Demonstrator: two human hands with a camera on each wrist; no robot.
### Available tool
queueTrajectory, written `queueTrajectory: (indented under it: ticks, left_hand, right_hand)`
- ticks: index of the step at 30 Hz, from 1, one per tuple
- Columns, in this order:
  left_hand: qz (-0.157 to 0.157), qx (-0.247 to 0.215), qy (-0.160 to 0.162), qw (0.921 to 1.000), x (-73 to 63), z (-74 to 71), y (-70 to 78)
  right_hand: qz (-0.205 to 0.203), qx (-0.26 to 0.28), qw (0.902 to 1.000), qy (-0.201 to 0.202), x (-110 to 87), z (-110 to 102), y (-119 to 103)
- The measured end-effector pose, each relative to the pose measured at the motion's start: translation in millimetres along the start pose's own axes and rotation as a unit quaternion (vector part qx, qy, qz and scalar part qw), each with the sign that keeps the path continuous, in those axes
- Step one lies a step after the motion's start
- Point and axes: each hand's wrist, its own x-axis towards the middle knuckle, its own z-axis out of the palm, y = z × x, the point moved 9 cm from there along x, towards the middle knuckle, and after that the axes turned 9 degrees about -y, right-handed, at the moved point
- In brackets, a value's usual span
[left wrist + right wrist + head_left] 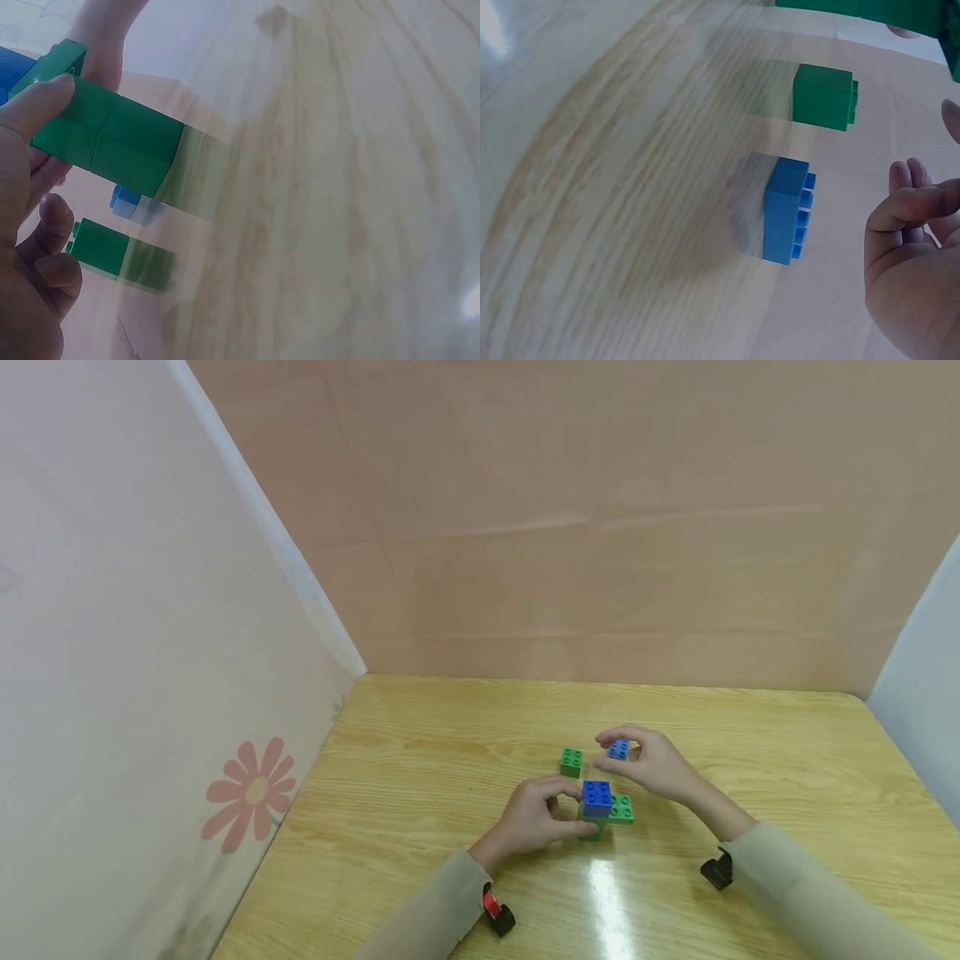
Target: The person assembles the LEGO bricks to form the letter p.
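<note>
My left hand (534, 816) grips a stack of toy building bricks (135, 146) between thumb and fingers. Green bricks form its lower part, with a blue brick (597, 797) on top and a light green brick (622, 809) jutting out to the right. Beyond the stack, my right hand (651, 764) hovers around a loose blue brick (618, 749), thumb and fingers spread apart. The right wrist view shows that blue brick (784, 214) on the table, studs up, with a gap between it and the fingers.
A loose green brick (571, 762) stands on the wooden table (420, 735), left of the loose blue one. A pinkish-brown panel (600, 568) rises behind the table's far edge. A pale wall with a flower print (257, 790) borders the left side.
</note>
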Motion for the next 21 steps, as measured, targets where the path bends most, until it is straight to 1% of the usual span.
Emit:
queueTrajectory:
  ticks: [7,11,17,21]
  left_hand:
    - [-0.010,0.000,-0.001,1.0000,-1.3,-0.3,-3.3]
    - [-0.014,-0.014,-0.001,0.9998,-2.5,0.5,-4.6]
    - [-0.007,-0.024,-0.003,0.9997,-2.7,-0.2,-3.7]
    - [-0.014,-0.035,-0.007,0.9993,-2.5,-0.6,-3.8]
  right_hand:
    - [0.019,-0.014,0.9997,-0.008,16.9,10,12]
    - [0.026,-0.029,0.9992,-0.012,22.8,16,16]
    - [0.028,-0.057,0.9979,-0.016,28.9,22,17]
    - [0.041,-0.058,0.9972,-0.025,32.6,27,18]
